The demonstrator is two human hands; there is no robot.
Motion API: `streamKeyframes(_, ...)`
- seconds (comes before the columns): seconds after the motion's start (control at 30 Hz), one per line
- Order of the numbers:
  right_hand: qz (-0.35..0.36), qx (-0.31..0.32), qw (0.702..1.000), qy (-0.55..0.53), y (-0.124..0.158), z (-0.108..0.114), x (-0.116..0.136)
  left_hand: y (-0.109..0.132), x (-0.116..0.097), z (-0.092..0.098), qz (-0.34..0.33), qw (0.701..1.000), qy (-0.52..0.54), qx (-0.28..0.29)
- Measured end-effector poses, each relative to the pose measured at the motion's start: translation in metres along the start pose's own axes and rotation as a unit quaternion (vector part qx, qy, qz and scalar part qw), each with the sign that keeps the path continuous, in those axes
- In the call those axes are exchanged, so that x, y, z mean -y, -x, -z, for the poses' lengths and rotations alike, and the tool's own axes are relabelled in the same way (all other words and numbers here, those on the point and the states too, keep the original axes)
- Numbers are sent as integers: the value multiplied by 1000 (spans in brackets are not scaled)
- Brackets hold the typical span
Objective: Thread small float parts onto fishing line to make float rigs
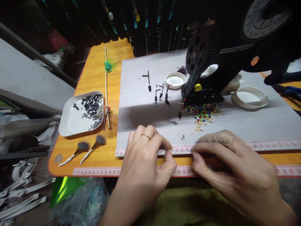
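- Two pinches, thumb to forefinger: left hand [145, 158], right hand [240, 168].
- Cannot tell contents; too small.
- Near both: measuring tape [179, 149].
- Just beyond: loose coloured beads [202, 114].

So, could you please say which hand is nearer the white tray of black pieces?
Left. The left hand is to the right of the white tray; the right hand is farther right, past the left one.
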State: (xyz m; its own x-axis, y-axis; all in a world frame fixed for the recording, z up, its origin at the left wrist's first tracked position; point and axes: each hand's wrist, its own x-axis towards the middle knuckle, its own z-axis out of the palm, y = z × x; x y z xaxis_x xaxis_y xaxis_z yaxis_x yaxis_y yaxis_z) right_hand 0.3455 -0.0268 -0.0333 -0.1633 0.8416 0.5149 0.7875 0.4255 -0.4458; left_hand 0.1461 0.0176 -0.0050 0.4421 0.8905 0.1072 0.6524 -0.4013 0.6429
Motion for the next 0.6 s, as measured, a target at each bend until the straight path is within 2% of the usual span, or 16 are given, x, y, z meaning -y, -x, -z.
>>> streamKeyframes(0.6,1,0,1000,6,0,1,-2,-1,1,-4,-29,999,-22,-6)
